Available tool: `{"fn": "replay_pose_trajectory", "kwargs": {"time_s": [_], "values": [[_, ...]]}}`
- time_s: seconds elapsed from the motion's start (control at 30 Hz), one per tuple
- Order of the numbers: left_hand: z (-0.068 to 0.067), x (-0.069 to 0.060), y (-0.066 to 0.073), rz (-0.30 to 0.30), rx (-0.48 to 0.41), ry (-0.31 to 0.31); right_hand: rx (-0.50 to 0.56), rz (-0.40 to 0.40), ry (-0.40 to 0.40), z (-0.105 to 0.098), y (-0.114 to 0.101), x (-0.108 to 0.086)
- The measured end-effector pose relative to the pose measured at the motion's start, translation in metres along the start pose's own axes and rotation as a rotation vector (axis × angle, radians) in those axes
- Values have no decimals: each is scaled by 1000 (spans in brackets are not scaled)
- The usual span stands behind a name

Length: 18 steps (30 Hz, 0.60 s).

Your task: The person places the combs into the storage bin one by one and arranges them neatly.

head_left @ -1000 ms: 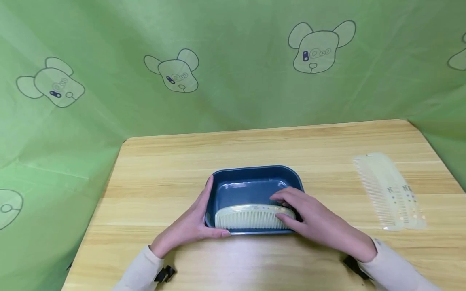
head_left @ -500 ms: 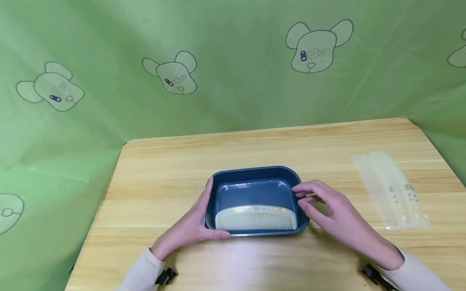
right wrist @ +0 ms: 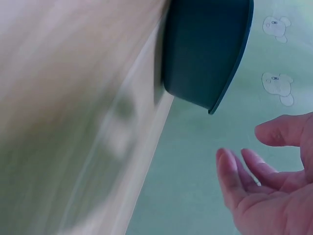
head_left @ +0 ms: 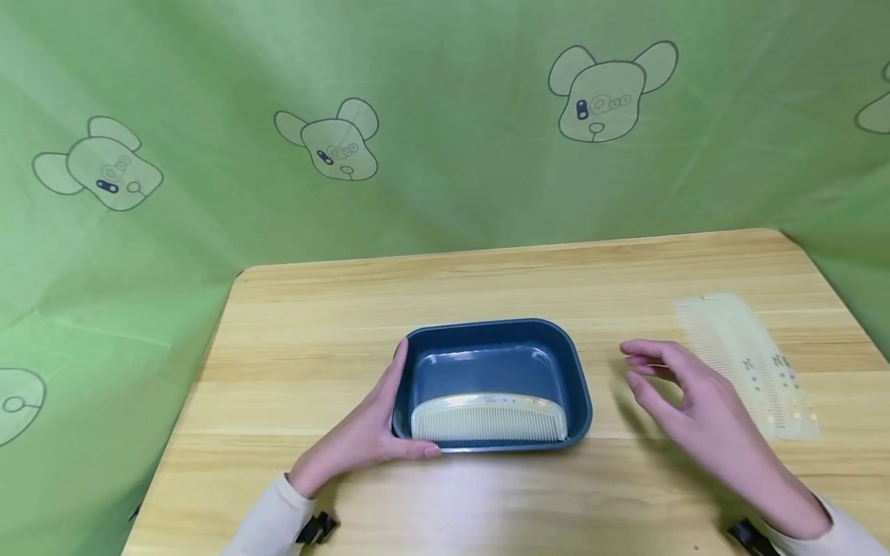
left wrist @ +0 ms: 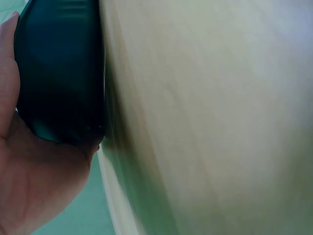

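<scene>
My left hand (head_left: pixel 368 425) grips the left end of a dark blue plastic box (head_left: pixel 582 371), its thumb along the front wall. The left wrist view shows the palm cupped against the end of the box (left wrist: pixel 61 68). A pale, translucent comb (head_left: pixel 490 419) with small printed flowers rests inside along the front wall, teeth down. Holding nothing, my right hand (head_left: pixel 702 409) hovers right of the box, between it and some overlapping pale combs (head_left: pixel 723 324). Its fingers are loosely bent, apart from the box, and its wrist partly covers those combs from the camera.
The box stands on a wooden table (head_left: pixel 487 510). Behind and at both sides hangs a green cloth (head_left: pixel 445 201) printed with animal heads. The table's far edge runs along the foot of the cloth.
My right hand has let go of the comb in the box and moved right, out past the box's right wall. My left hand and the box have stayed in place.
</scene>
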<state>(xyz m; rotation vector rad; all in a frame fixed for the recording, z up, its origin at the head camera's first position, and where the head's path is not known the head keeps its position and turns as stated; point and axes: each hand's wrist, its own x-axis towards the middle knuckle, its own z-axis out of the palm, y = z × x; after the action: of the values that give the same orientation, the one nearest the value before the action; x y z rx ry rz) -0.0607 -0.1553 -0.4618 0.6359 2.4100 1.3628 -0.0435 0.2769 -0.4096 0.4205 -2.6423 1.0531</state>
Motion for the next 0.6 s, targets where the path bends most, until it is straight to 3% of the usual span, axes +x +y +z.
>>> {"fn": "replay_pose_trajectory", "kwargs": {"time_s": [0.13,0.4,0.6], "values": [[0,0,0,7,1,1,-41,30,12,-8,8,-9],[-2,0,0,7,3,0,-86,181,7,-25,25,-19],[-2,0,0,6,15,-2,-137,201,8,-29,45,-29]]}}
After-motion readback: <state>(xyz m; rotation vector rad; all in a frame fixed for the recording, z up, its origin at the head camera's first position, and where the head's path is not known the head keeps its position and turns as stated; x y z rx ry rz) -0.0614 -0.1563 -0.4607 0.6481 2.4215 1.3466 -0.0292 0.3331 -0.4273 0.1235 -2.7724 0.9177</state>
